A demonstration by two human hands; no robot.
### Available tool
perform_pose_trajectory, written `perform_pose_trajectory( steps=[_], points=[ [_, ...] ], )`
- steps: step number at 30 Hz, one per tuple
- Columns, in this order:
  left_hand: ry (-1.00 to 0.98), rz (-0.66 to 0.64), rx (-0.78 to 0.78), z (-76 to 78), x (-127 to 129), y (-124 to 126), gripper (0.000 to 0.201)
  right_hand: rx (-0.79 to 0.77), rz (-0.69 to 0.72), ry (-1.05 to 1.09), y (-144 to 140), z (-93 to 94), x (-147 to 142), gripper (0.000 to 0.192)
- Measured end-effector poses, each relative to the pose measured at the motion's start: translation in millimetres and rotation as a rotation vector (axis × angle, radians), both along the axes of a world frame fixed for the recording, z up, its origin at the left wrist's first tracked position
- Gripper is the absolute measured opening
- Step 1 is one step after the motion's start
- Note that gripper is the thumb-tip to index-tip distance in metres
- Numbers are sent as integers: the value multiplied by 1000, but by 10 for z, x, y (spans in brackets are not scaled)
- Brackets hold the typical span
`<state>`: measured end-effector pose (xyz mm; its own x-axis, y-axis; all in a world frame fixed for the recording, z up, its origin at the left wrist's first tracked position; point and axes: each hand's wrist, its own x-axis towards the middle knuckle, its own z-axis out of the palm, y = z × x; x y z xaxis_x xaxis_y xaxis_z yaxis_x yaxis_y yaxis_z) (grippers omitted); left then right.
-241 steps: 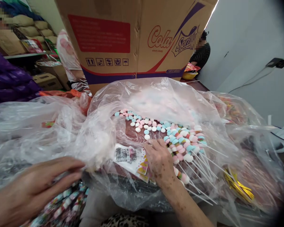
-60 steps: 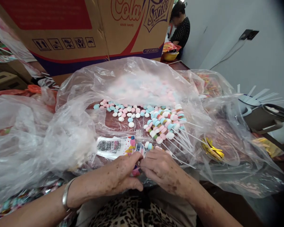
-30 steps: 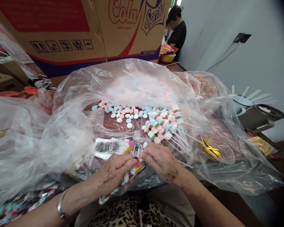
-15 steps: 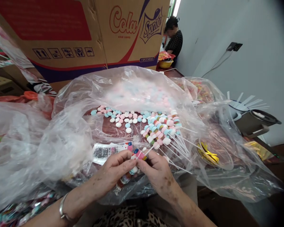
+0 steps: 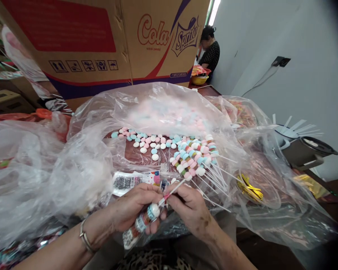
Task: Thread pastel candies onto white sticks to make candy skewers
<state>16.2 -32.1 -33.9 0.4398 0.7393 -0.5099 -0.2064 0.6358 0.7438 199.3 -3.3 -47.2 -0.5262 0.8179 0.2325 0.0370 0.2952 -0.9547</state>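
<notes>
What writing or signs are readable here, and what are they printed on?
"Cola": red script on the cardboard box.
"Sprite": purple emblem on the same box.
Five handling pictograms: box, lower left.
Small print under "Cola" and the purple strip's code: too small to read.
Barcode on the printed wrapper: blurred.

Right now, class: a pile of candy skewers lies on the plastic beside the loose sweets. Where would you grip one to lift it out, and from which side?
Grip a candy skewer by its bare white stick, coming from the lower right. The sticks fan out free toward that side, while the candy ends lie packed together among the loose sweets. Pinching the thin stick probably avoids touching the sweets.
</notes>
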Motion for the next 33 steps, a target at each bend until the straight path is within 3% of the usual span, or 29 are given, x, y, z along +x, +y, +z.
perform_pose_trajectory(
  steps=[3,8,10,12,14,15,17,20,23,26,30,33],
  points=[
    [-81,-54,50,44,-38,74,36,161,-136,-16,9,41,-4,17],
    [-101,-94,108,145,-41,172,40,-50,-203,56,24,-6,-86,19],
    [-30,-70,152,166,-25,194,39,-43,-244,-4,46,-26,-84,21],
    [53,-28,182,177,-12,208,42,156,-365,-83,66,-15,-43,20],
    [112,-3,178,188,-6,215,44,536,-487,-189,74,27,24,19],
    [129,-10,169,196,-5,216,44,747,-492,-258,70,57,60,23],
    [159,-57,159,218,-5,213,44,1074,-362,-414,51,118,121,33],
    [211,-162,142,255,-5,217,41,1254,-159,-584,36,179,174,35],
    [297,-273,144,271,6,241,39,1316,-128,-633,72,189,207,29],
    [502,-354,374,244,38,263,31,1242,-132,-689,113,178,220,21],
    [737,-273,1026,144,84,284,14,1034,-167,-710,103,208,225,25],
    [767,-229,1279,112,71,308,17,978,-222,-608,112,304,416,25]
  ],
)
